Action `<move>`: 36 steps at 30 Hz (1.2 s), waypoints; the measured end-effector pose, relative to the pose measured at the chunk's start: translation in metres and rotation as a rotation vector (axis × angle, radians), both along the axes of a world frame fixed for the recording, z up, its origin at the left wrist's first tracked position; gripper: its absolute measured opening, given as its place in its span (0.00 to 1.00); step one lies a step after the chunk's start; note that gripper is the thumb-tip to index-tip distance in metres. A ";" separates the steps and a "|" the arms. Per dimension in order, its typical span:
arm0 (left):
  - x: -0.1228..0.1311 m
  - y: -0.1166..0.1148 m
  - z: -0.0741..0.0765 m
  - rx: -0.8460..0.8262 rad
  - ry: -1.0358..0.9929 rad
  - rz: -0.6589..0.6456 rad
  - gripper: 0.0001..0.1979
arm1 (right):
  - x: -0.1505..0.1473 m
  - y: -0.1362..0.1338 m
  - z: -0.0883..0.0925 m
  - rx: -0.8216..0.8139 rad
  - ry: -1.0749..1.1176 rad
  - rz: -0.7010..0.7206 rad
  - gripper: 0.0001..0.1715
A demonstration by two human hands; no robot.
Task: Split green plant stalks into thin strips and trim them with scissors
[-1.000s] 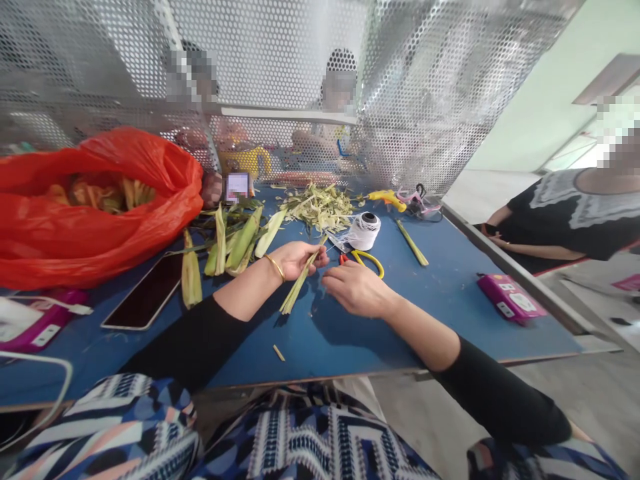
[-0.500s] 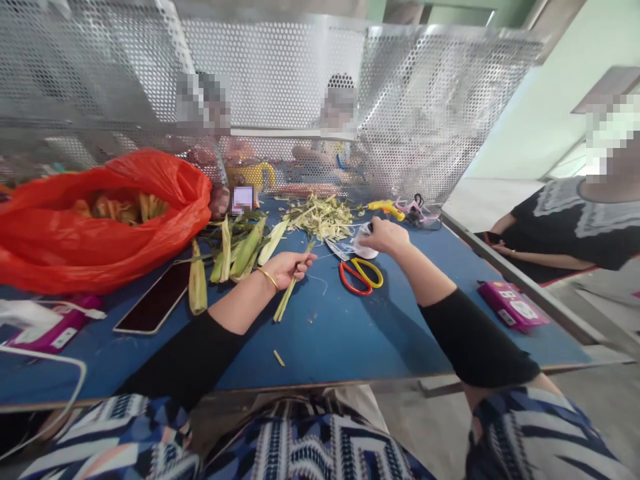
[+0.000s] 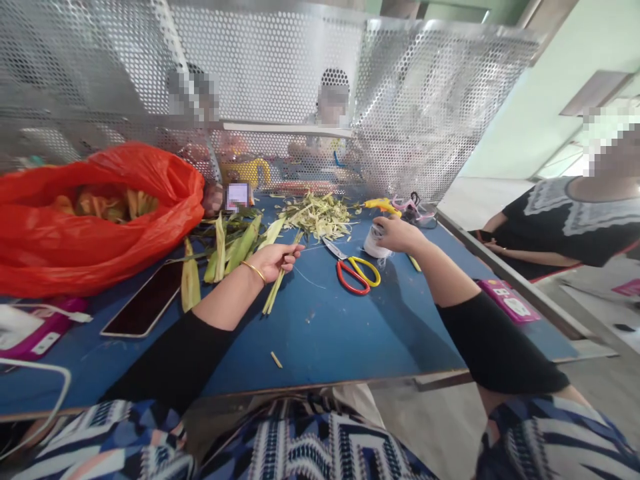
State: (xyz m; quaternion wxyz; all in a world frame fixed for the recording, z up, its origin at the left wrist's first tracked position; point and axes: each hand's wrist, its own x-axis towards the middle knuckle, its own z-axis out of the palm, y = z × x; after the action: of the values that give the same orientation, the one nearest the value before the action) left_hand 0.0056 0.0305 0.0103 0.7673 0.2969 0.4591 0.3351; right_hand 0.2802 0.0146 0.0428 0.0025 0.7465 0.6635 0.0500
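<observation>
My left hand is closed round a thin bundle of pale green corn husk strips, whose lower ends stick out below the fist. From it a fine white thread runs off to the right, partly in a loose curve on the table. My right hand grips a white spool of thread from above, the spool at or just over the tabletop. Between the hands lie scissors with one red and one yellow handle, blades pointing away. Behind them is a heap of shredded husk.
Whole husks, a phone and a red plastic bag of husks lie left. A yellow glue gun lies behind my right hand; a purple packet sits right. A perforated metal screen closes the back. A person sits at right.
My right hand has moved right with the spool, away from the scissors, and the hands are farther apart. My left hand still holds the strips. The whole view has shifted slightly.
</observation>
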 end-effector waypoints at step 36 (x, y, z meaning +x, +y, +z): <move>0.000 -0.001 -0.001 0.025 0.029 -0.032 0.14 | 0.013 -0.029 0.016 0.131 0.062 -0.278 0.37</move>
State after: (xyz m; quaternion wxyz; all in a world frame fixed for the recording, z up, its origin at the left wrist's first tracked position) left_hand 0.0052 0.0291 0.0094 0.7622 0.3185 0.4610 0.3243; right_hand 0.2931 -0.0140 0.0592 -0.0598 0.8309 0.5489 0.0692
